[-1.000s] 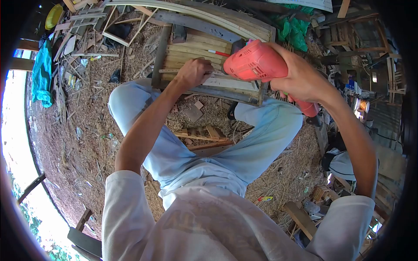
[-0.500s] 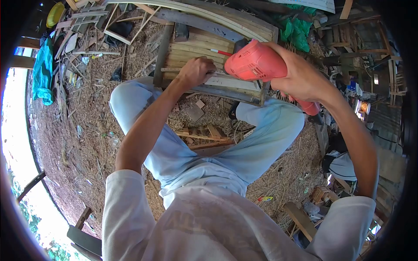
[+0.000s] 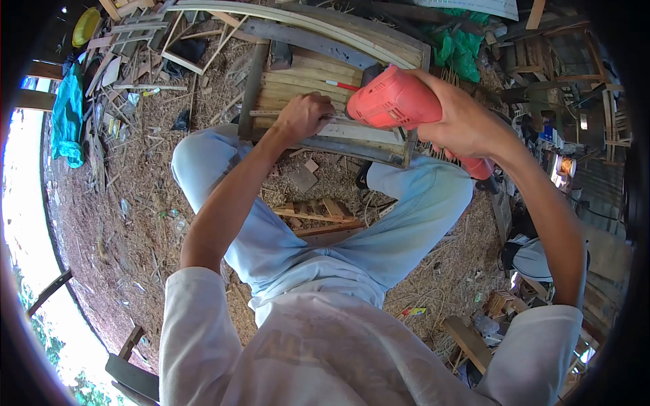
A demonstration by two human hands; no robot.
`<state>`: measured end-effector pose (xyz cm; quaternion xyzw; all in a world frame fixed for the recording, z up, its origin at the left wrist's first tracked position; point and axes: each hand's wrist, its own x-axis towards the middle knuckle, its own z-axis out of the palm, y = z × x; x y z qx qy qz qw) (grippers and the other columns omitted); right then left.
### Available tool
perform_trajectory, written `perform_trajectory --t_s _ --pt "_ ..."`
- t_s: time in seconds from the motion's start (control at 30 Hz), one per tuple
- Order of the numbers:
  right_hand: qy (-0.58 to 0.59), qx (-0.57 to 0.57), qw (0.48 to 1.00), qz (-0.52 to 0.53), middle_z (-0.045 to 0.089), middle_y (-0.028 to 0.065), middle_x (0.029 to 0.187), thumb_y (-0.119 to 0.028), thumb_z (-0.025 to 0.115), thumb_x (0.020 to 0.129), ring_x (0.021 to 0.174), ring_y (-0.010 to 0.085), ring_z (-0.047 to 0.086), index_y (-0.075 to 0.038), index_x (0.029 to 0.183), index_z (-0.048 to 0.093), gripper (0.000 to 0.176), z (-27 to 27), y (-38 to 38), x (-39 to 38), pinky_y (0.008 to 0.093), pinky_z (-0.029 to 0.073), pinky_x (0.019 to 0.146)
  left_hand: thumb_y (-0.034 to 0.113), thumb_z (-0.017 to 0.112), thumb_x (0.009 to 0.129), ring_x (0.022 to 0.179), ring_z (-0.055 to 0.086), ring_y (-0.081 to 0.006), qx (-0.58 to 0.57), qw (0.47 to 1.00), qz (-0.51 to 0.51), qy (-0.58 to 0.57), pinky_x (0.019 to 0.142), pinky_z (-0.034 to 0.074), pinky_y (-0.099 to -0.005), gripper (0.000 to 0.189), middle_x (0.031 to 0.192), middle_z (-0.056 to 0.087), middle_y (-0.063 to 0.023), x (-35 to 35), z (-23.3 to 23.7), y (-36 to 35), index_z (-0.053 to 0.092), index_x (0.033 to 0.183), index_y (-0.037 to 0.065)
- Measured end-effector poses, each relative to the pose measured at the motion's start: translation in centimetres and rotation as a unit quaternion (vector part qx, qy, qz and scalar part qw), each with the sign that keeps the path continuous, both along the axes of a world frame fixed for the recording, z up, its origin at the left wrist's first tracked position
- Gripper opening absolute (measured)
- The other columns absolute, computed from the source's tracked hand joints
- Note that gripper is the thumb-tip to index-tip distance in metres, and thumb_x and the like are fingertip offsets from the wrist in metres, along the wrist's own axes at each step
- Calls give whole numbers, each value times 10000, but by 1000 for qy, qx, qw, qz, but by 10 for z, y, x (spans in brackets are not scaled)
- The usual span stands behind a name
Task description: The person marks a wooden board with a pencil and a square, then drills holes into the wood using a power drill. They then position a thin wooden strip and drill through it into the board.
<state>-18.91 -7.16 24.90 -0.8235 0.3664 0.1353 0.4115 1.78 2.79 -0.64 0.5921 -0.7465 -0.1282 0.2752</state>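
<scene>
My right hand [image 3: 457, 122] is wrapped round the handle of a red power drill [image 3: 393, 101], its front end pointing left towards my other hand. My left hand [image 3: 307, 116] is closed, its fingers curled over a thin wooden strip [image 3: 264, 114] lying across the low slatted wooden bench [image 3: 305, 78]. What the fingertips pinch and the drill's tip are mostly hidden. Just below them a pale flat board [image 3: 365, 132] runs along the bench's near side. A red pencil or marker with a white end [image 3: 342, 84] rests on the slats behind the drill.
Long wooden strips [image 3: 305, 19] lie along the far side of the bench. Wood offcuts [image 3: 318, 210] sit on the shaving-covered ground between my legs. A green plastic bag [image 3: 464, 51] is at the back right, and a wooden frame [image 3: 200, 51] leans at the back left.
The drill and my right hand have shifted very slightly left and down. My left hand stays in nearly the same place on the strip.
</scene>
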Motion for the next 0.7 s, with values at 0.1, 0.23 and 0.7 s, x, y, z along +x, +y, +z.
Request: perform_trajectory --t_s 0.1,0.23,0.7 --pt "-3 -9 1000 0 598 88 698 -69 570 723 486 153 562 -78 1421 398 719 3 1 2 320 472 447 217 712 780 906 647 -270 5 1000 5 -5 782 546 -403 147 924 679 -47 0 3 1 720 872 102" --pt "50 -8 999 3 638 116 916 -17 599 718 596 144 620 -75 1442 376 760 11 -1 9 305 513 507 237 716 782 921 646 -271 36 999 14 -9 799 543 -403 170 947 681 -43 0 3 1 721 888 105" --pt "25 -29 999 26 627 115 813 -39 584 722 549 155 601 -76 1423 392 727 10 4 10 321 503 498 191 711 775 937 650 -277 27 999 14 18 808 542 -405 143 940 688 -49 1 3 1 726 889 105"
